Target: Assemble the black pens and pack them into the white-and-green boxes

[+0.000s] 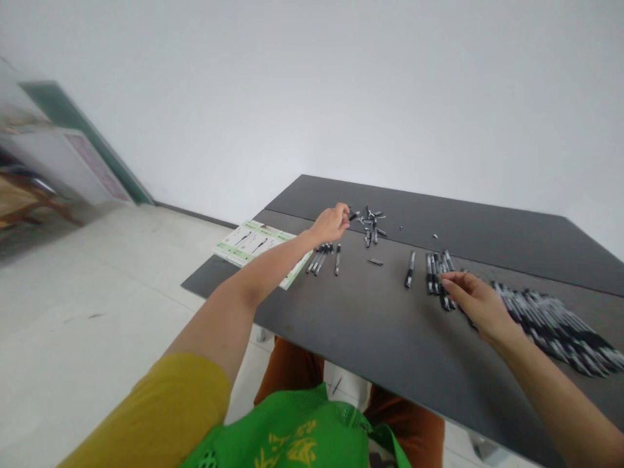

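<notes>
Hovering over some pens (433, 270) just left of the pen heap (558, 325), the right hand (475, 300) has fingertips bunched; the left hand (331, 222) does too, by loose parts (374, 229) farther left of that heap. Can't tell if either's pinching anything. Pens look light, stiff, kinda slick; dark grips (429, 281) seem best to grab.

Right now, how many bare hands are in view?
2: the left hand beside the scattered pen parts, the right hand at the pens. No others show.
</notes>
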Tool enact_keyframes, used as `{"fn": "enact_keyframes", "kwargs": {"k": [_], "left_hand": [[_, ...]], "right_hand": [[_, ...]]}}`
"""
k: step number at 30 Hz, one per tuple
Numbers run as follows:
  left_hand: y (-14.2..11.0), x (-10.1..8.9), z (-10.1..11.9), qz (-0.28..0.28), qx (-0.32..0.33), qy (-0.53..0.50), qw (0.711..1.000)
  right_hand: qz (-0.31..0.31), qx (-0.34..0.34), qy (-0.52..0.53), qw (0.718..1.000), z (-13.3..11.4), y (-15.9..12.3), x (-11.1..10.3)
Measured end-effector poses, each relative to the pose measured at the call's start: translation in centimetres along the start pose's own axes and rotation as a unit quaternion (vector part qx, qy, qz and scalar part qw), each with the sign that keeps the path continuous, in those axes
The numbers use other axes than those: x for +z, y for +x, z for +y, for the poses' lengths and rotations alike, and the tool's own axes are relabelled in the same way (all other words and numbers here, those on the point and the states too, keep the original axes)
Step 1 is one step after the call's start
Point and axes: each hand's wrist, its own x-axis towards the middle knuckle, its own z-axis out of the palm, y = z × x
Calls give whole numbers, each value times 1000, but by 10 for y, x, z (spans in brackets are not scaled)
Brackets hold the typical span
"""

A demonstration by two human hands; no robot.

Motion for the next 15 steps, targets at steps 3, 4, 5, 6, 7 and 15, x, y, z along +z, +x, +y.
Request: {"fn": "enact_keyframes", "kwargs": {"k": [3,4,5,6,7,15], "left_hand": [[-3,17,51,7,20,-136,990],[-7,24,69,-30,52,-176,983],[-14,31,88,-86,96,-204,970],[-23,37,106,-136,141,-215,957],[-33,41,123,-163,179,-212,947],[-29,33,135,16,165,-251,954]], "right_hand": [[-14,-4,52,999,-21,-16,20],[-3,-13,57,998,-30,-23,29],[6,-23,60,998,-39,-30,38],[13,-35,64,997,-47,-36,47],[22,-45,72,996,-54,-42,55],[191,-91,217,953,-89,-60,50]]}}
